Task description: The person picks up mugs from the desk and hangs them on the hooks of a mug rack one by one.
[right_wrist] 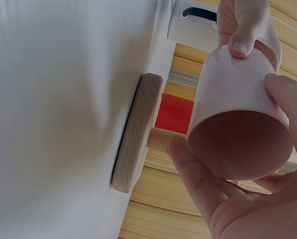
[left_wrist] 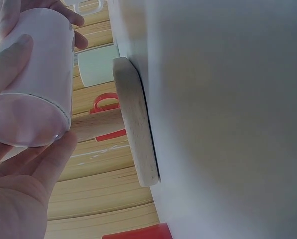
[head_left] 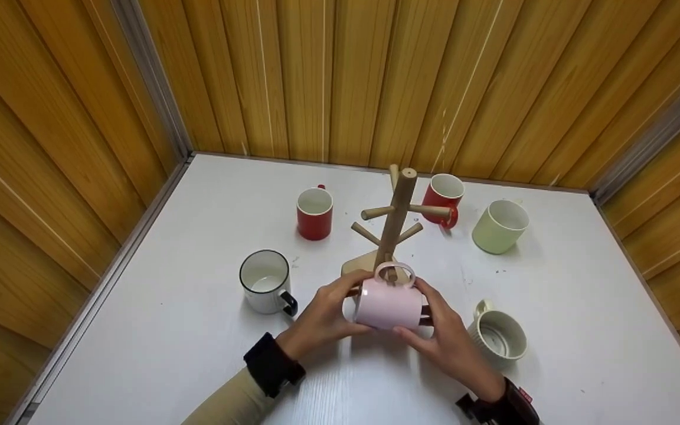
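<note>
A pink mug [head_left: 388, 306] is held on its side in front of a wooden mug tree [head_left: 395, 221]. Its handle [head_left: 412, 276] points up and toward the post, overlapping the lower part of the stand in the head view. My left hand [head_left: 329, 310] grips the mug's left end, thumb low on the near side and fingers at the far side. At the other end my right hand [head_left: 445, 333] grips it likewise. Both wrist views show the mug raised off the table, the wooden base [left_wrist: 133, 124] [right_wrist: 138, 132] standing just beyond it.
A white mug with black handle [head_left: 265, 283] stands left, a cream mug [head_left: 498, 335] close by my right wrist. Behind are a red mug [head_left: 314, 221], another red mug [head_left: 434, 200] near the tree's right pegs, and a light green cup [head_left: 496, 230]. Wood-panelled walls [head_left: 352, 82] border the white table [head_left: 175, 283].
</note>
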Demonstrator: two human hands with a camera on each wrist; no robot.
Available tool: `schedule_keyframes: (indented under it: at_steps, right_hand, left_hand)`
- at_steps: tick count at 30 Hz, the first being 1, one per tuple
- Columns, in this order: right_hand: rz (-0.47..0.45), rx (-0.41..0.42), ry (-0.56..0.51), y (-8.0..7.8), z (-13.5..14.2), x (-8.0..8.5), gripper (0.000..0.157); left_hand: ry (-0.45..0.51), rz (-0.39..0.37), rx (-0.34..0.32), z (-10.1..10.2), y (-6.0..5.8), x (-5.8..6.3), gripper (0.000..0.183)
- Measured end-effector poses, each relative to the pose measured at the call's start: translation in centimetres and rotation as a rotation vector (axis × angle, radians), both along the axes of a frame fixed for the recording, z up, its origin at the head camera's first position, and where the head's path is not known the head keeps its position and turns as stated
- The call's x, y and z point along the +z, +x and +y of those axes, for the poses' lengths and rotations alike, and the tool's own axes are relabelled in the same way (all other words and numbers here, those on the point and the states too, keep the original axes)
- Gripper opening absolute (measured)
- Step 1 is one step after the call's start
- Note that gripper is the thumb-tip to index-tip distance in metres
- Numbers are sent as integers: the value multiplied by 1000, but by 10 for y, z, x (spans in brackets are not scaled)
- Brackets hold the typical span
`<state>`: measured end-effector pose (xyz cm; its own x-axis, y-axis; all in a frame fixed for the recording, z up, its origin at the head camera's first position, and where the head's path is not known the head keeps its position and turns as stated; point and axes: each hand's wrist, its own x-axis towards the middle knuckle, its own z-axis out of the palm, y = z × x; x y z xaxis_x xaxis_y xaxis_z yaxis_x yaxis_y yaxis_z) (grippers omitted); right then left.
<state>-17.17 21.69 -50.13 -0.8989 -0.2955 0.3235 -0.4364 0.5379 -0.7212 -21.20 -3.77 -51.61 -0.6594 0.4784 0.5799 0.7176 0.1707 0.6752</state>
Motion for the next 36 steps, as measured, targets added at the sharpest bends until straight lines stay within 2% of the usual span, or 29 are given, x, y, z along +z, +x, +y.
schedule_keyframes:
  at_steps: [9, 18, 28, 36]
  right_hand:
    - [-4, -10, 12, -2, -1, -1, 91]
    - [50, 8, 1, -5, -2, -4, 87]
    - [12, -8, 20, -5, -3, -3, 90]
    - [-23, -5, 32, -7, -3, -2, 91]
  left_hand:
    - [2, -7, -5, 0, -1, -1, 82]
    - [15, -1, -6, -1, -3, -3, 82]
    - [19, -7, -1, -1, -4, -7, 81]
    - [0, -43, 16, 0, -5, -5, 83]
